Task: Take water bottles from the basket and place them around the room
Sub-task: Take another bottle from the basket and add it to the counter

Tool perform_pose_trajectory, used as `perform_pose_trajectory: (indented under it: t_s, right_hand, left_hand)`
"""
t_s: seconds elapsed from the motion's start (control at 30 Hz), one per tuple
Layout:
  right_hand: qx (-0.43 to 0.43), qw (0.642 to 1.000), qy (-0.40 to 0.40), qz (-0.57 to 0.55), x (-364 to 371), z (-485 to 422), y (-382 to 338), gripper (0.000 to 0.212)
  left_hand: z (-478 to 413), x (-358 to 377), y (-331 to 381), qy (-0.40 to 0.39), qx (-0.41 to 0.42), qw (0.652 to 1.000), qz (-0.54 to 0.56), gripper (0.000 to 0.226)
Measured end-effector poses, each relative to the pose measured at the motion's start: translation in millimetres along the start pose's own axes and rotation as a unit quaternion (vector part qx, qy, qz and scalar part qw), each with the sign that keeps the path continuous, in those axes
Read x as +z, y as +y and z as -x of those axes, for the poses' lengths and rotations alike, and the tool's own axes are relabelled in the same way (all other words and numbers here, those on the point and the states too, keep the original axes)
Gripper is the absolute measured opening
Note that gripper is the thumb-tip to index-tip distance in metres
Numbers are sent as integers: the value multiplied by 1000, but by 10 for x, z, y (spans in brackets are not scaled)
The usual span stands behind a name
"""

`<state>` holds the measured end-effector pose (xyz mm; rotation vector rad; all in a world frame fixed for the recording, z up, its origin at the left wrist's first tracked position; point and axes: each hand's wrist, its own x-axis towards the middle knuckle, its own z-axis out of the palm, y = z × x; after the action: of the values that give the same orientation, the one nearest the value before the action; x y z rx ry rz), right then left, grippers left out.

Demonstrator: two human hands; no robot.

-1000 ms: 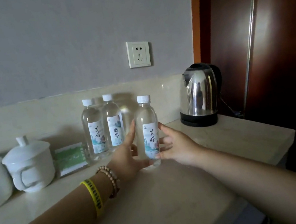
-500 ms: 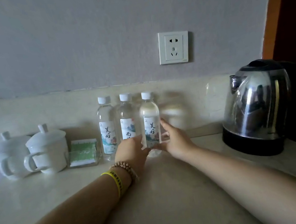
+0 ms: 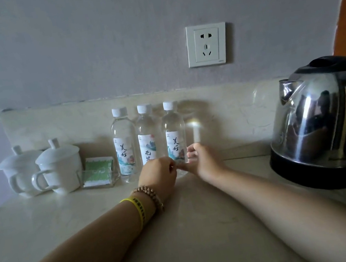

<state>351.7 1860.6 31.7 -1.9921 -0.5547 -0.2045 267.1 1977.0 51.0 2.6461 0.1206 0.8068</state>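
Observation:
Three clear water bottles with white caps stand upright in a row against the backsplash of the pale stone counter (image 3: 47, 230): the left bottle (image 3: 124, 143), the middle bottle (image 3: 147, 135) and the right bottle (image 3: 173, 128). My left hand (image 3: 160, 176) and my right hand (image 3: 204, 160) both grip the base of the right bottle, one on each side. My left hand also covers the foot of the middle bottle. The basket is out of view.
Two white lidded cups (image 3: 60, 166) and a clear holder with green packets (image 3: 99, 172) stand left of the bottles. A steel electric kettle (image 3: 318, 121) on its black base stands at the right. A wall socket (image 3: 207, 45) is above.
Both hands pushed the right bottle back from the counter's middle until it stood in line beside the other two. The camera came closer and turned left.

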Motion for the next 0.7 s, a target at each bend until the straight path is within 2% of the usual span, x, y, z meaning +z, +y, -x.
perform_pose_trajectory:
  t_s: [0.1,0.2,0.27,0.33,0.4,0.5,0.63,0.7]
  right_hand:
    - [-21,999,11,41,-59,79,-113,67]
    - [-76,987,106,98,-183,131,-360,70]
    - [-119,976,169,63,-251,166,-596,57]
    - [-166,967,190,41,-248,221,-810,45]
    - [-182,971,147,44,-152,316,-971,36]
    - [-169,982,12,86,151,497,-1132,25]
    - [-174,965,-150,123,705,766,-1416,25]
    - [-195,946,-216,140,1035,926,-1634,30]
  left_hand:
    - [46,-72,-28,16,-8,1000,15,23]
    - [70,-255,-69,72,-63,990,101,20]
    - [56,-470,-122,101,-141,957,231,9]
    - [86,-718,-207,99,-202,909,350,8]
    - [197,-909,-351,50,-235,906,348,5]
    - [487,-1127,-587,-18,-276,920,277,7]
    - [927,-1501,-918,10,-325,892,314,5]
    - [1203,-1721,-1120,38,-332,897,288,6]
